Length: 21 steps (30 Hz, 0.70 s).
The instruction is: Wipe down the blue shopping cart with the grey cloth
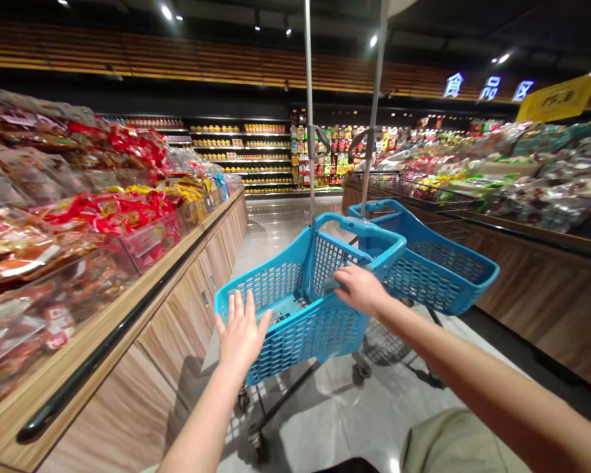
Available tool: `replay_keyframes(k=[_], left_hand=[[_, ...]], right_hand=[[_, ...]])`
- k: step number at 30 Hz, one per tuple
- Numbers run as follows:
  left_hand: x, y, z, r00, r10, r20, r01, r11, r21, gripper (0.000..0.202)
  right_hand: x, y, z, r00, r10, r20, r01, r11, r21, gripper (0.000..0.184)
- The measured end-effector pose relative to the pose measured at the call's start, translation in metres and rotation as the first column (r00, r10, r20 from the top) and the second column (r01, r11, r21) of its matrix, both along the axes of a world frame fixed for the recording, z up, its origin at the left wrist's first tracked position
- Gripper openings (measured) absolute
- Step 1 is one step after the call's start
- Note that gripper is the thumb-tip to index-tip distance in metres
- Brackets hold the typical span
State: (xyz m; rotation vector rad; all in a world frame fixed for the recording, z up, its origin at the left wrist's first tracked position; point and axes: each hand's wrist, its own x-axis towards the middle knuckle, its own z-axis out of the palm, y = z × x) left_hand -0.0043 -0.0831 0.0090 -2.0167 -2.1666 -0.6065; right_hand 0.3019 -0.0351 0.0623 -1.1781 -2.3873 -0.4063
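A shopping cart carries two blue plastic baskets: a near one (295, 289) and a lower one (438, 263) further ahead. My left hand (241, 332) is open, fingers stretched up, its palm against the near basket's rear rim. My right hand (359, 289) is closed around a grey handle at that basket's right rear. Nothing shows inside the near basket. Two grey poles (309, 112) rise from the cart.
A long wooden display counter (142, 309) on the left holds bins of red and yellow packaged snacks (113, 210). Another counter (546, 276) with packaged goods runs along the right. The tiled aisle (276, 223) leads to shelves of bottles (246, 151) at the back.
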Motion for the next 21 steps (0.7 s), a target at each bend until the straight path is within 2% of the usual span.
replay_keyframes(k=[3, 6, 8, 10, 13, 16, 18, 21], left_hand=[[-0.002, 0.003, 0.005, 0.999, 0.016, -0.038, -0.018, 0.998, -0.056, 0.072], [-0.011, 0.006, 0.008, 0.999, -0.002, -0.049, -0.004, 0.992, -0.125, 0.072], [-0.017, 0.007, 0.007, 0.999, -0.006, -0.043, 0.0, 0.989, -0.145, 0.073], [-0.021, 0.009, 0.005, 0.999, -0.006, -0.036, 0.001, 0.992, -0.122, 0.074], [-0.02, 0.009, 0.002, 1.0, -0.014, -0.019, 0.013, 0.996, -0.092, 0.074], [-0.013, 0.007, 0.003, 1.0, 0.005, -0.006, -0.006, 0.992, -0.127, 0.074], [-0.007, 0.006, 0.004, 0.999, 0.039, -0.005, -0.04, 0.987, -0.154, 0.074], [0.0, 0.005, 0.005, 0.998, 0.064, -0.008, -0.064, 0.987, -0.146, 0.072]], right_hand=[[-0.048, -0.02, -0.02, 0.997, 0.041, -0.072, -0.041, 0.999, -0.005, 0.021], [-0.061, -0.024, -0.025, 0.999, 0.024, -0.031, -0.025, 1.0, -0.017, 0.017], [-0.047, -0.021, -0.018, 1.0, 0.005, 0.024, -0.005, 1.0, -0.008, 0.015], [-0.018, -0.015, -0.006, 0.997, -0.058, 0.052, 0.058, 0.998, 0.009, 0.015], [0.039, -0.003, 0.021, 0.973, -0.227, 0.032, 0.226, 0.974, 0.01, 0.017], [0.085, 0.008, 0.045, 0.914, -0.406, -0.027, 0.406, 0.914, -0.009, 0.022], [0.1, 0.012, 0.054, 0.886, -0.461, -0.042, 0.461, 0.887, -0.014, 0.023], [0.094, 0.012, 0.054, 0.887, -0.461, -0.035, 0.461, 0.887, 0.0, 0.024]])
